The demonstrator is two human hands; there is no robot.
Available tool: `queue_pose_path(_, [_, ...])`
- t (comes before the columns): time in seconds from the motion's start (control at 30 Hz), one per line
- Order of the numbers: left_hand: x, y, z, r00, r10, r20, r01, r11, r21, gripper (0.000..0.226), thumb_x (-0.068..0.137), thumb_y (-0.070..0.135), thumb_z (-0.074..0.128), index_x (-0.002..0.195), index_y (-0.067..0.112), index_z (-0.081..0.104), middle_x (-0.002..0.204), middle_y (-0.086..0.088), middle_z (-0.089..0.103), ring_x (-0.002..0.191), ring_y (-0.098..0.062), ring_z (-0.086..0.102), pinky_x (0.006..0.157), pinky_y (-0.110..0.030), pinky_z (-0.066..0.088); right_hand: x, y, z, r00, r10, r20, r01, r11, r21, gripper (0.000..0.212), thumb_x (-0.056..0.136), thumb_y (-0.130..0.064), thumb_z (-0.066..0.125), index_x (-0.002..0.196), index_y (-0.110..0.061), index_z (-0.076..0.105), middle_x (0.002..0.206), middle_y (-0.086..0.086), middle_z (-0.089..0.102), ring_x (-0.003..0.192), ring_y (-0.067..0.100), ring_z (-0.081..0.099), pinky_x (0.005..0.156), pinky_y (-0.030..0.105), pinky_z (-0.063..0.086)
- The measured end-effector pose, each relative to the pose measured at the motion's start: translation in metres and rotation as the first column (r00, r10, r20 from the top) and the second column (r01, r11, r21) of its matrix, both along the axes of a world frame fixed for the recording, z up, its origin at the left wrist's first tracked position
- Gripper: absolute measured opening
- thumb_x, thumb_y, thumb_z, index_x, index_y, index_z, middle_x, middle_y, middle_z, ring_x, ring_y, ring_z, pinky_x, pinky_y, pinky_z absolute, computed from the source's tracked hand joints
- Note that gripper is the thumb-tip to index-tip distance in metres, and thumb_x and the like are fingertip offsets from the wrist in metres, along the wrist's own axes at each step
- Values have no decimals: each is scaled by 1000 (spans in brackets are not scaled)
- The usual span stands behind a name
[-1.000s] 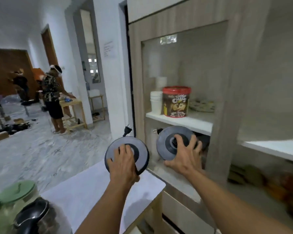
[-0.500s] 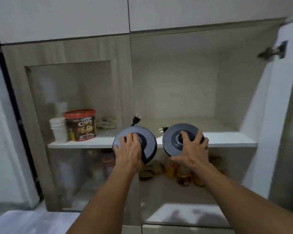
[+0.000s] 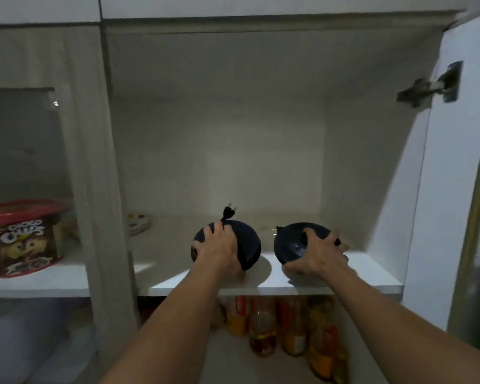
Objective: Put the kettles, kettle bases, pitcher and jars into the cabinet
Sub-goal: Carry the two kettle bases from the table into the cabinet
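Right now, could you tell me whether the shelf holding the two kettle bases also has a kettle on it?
No, on that shelf only the two kettle bases and stacked plates show.

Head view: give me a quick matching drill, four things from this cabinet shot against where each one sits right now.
Things:
1. left kettle base
2. right kettle base
3. cereal tub
4. bottles

Places:
A. shelf below the hands
B. under the right hand, on the open compartment's shelf
C. left compartment, behind the glass
D. gripped by the left hand, tilted

Pairs: 1-D, 2-B, 3-C, 4-A
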State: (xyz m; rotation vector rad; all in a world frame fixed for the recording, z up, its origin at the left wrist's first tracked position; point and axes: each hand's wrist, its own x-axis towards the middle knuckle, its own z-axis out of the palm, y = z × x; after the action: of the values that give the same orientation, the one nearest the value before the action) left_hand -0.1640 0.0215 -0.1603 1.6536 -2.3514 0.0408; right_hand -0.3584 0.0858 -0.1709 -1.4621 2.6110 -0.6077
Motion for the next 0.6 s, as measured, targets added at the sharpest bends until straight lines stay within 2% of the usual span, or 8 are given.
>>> queue_pose_path(0.07, [-21,-29,-7,1000,19,-10,-18,998,67,88,73,41,75,142,13,28,143,-9,29,136,-35,26,108,-58,34,-19,-31,-3,1000,24,21,-25,999,42,102,57,-58,81,141,-32,29,145,18,13,129,49,28,101,53,43])
queue_pose_path(0.2, [-51,-74,-20,997,61,-43,-50,972,229,121,52,55,87,147,14,23,144,-8,28,138,-34,23,109,-54,36,-47,-76,-18,995,74,70,-83,987,139,104,55,-67,76,142,-33,32,147,17,19,131,47,31,103,52,42])
queue_pose_path(0.33, [-66,-113,-35,994,67,-87,-36,947,318,126,44,73,78,147,23,26,140,-5,33,133,-32,26,108,-53,37,-64,-108,-30,989,146,24,-147,988,39,95,64,-73,65,143,-30,37,143,15,40,129,37,41,106,44,37])
queue_pose_path(0.43, [-75,-142,-45,992,79,-94,-50,959,279,132,31,85,60,145,26,29,138,-4,36,131,-29,29,108,-50,34,-71,-139,-37,989,135,58,-138,989,46,112,48,-88,54,144,-36,32,145,14,39,132,37,36,109,48,32])
queue_pose_path(0.5, [-82,-157,-47,988,113,-107,-77,953,294,128,35,82,63,145,26,30,138,-3,35,132,-29,29,108,-50,34,-79,-157,-41,989,119,88,-127,988,90,118,39,-90,53,143,-40,28,146,13,36,132,39,34,109,49,31])
queue_pose_path(0.6, [-89,-168,-46,982,151,-117,-106,941,320,118,46,74,72,146,28,28,140,-1,31,134,-30,26,108,-53,35,-84,-166,-37,988,116,104,-128,984,125,118,44,-86,59,147,-41,20,148,16,24,133,45,30,111,50,31])
